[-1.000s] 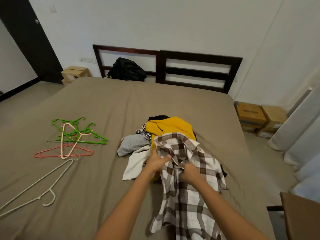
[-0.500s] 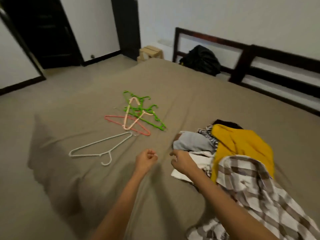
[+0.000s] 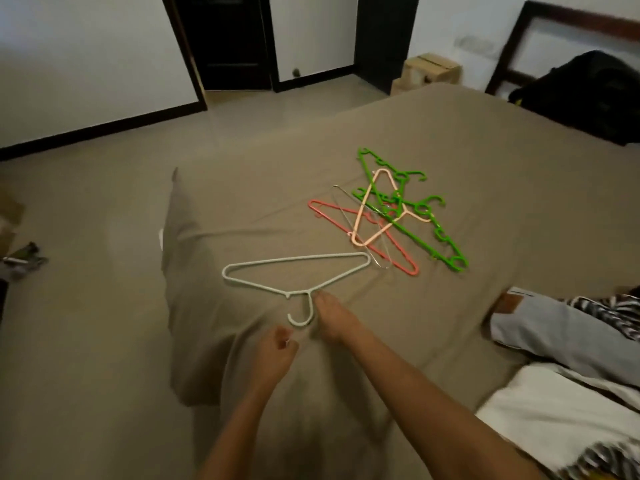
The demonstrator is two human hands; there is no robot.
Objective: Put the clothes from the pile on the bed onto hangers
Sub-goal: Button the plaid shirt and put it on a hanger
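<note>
A white hanger point(image 3: 294, 268) lies flat on the brown bed point(image 3: 485, 161), its hook toward me. My right hand point(image 3: 332, 318) rests on the sheet beside the hook, fingers stretched out, fingertips touching the hanger's neck. My left hand point(image 3: 277, 353) hovers just below the hook with fingers curled and nothing in it. Farther back lies a loose heap of hangers: green ones point(image 3: 412, 209), a red one point(image 3: 391, 252) and a peach one point(image 3: 372, 209). The clothes pile is at the right edge: grey jeans point(image 3: 561, 336), a white garment point(image 3: 561, 420), a striped piece point(image 3: 616, 313).
The bed's near-left corner point(image 3: 173, 244) drops to the tiled floor. A black bag point(image 3: 588, 95) sits by the dark headboard point(image 3: 554, 19). A cardboard box point(image 3: 429, 72) stands beside the bed, a dark doorway point(image 3: 225, 39) behind it. Small items point(image 3: 20, 258) lie on the floor at left.
Both hands let go of the plaid shirt and moved left to the white hanger. My view swung left, so the clothes pile now sits at the right edge.
</note>
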